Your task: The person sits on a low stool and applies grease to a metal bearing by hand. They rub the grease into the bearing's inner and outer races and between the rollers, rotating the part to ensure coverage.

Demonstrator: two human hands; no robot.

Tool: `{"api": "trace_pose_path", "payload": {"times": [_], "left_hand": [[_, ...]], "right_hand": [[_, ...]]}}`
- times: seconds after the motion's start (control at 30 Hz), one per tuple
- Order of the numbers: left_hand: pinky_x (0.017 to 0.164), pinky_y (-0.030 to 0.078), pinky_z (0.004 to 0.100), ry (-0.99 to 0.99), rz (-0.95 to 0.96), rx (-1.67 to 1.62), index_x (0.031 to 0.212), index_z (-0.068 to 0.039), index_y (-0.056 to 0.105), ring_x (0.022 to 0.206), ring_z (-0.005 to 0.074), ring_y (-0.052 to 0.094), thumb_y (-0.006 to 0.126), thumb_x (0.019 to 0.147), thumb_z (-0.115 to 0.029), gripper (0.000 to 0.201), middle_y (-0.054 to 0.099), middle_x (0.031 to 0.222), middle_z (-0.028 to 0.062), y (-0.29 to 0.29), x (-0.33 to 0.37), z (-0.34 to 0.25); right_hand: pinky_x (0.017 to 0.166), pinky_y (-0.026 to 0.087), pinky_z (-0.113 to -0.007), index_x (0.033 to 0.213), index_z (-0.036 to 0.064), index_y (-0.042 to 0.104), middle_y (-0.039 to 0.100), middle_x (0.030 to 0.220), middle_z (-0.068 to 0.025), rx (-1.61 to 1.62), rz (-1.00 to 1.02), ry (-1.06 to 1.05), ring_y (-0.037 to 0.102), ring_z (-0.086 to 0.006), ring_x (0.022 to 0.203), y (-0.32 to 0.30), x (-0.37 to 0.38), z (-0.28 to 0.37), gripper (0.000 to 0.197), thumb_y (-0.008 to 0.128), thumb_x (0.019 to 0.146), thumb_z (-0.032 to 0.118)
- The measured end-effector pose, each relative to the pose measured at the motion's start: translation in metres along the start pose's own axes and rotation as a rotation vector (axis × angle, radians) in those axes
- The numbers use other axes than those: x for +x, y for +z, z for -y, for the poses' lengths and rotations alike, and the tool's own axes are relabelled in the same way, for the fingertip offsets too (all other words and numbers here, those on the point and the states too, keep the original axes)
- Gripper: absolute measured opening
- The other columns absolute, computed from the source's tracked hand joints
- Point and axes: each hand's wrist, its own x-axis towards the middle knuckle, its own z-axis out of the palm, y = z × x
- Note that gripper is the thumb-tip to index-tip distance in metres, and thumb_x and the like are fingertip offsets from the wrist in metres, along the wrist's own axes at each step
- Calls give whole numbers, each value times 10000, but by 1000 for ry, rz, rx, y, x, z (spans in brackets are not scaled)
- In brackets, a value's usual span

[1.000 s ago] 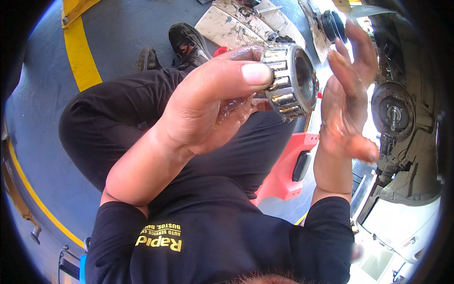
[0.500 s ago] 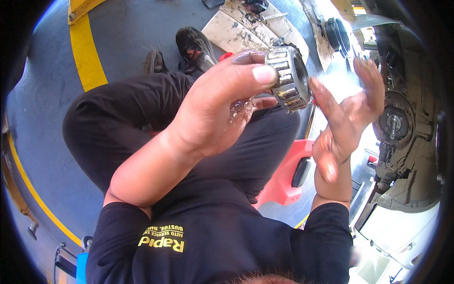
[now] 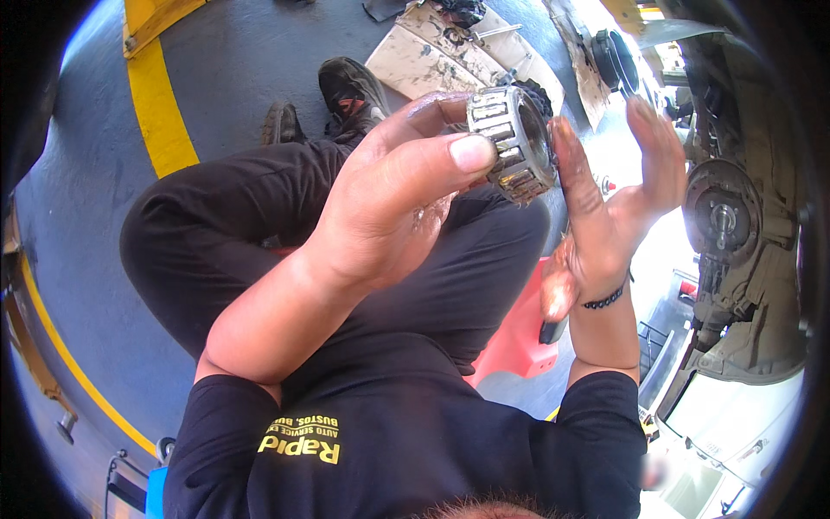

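My left hand (image 3: 380,199) is closed around the bearing (image 3: 512,147), thumb pressed on the near side of its rollers and the other fingers wrapped behind, where I can't see all of them. The bearing sits up at the end of that grip, tilted, its open bore turned toward my right hand (image 3: 605,221). That hand is spread wide and grips nothing: its index fingertip is right at the bore's edge, touching or nearly so, I can't tell which; the thumb hangs low and apart, the other fingers stand up beyond.

I judge the bearing to be hard, stiff steel, heavy for its size and not easily crushed, though its thin cage deserves some care. Grease (image 3: 428,216) shines on my left palm and the rollers have a wet gleam, so I'd expect it to be slippery and the rollers to turn under a thumb. The solid end ring or the bore's rim looks the surest hold.

A beaded bracelet (image 3: 603,300) rings my right wrist. Past my folded legs (image 3: 251,208) are the red plastic piece (image 3: 519,337), my shoes (image 3: 354,91), a stained sheet (image 3: 428,56) and, off right, a wheel hub (image 3: 723,221).
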Motion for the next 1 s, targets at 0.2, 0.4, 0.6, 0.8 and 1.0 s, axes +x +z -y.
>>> {"api": "trace_pose_path", "payload": {"times": [0.2,0.4,0.6,0.8,1.0], "left_hand": [[1052,444,382,35,20,31,1344,87,494,1176,230,604,672,893,-189,558,637,1240,164,1,1,-2],[1048,458,413,76,73,22,1389,52,460,1186,237,601,750,862,-114,624,624,1279,168,-6,-3,5],[1093,388,409,368,58,295,1414,32,431,1232,246,580,785,840,-102,689,619,1306,168,-13,3,9],[1132,334,409,419,68,414,1447,-11,407,1320,266,515,829,738,-41,825,545,1405,176,-25,5,9],[1131,353,416,485,129,502,1448,-19,399,1336,273,497,839,722,-51,850,530,1407,176,-31,7,7]], "right_hand": [[1102,366,-485,1146,161,753,480,1364,-149,-134,35,-84,344,-338,1395,-34,-1,14,544,505,959,608],[1157,236,-528,1256,99,709,447,1450,-216,303,103,55,369,-361,1392,-3,5,-16,1092,120,829,913],[1166,220,-531,1256,88,697,467,1426,-242,526,16,52,388,-382,1368,3,-16,-3,1064,101,865,878],[1179,229,-514,1410,80,577,361,1513,-240,830,-34,311,329,-361,1419,18,-11,3,1136,84,824,920],[1149,288,-470,1453,48,510,447,1443,-234,217,25,10,409,-353,1370,22,-13,1,1016,270,841,823]]}}
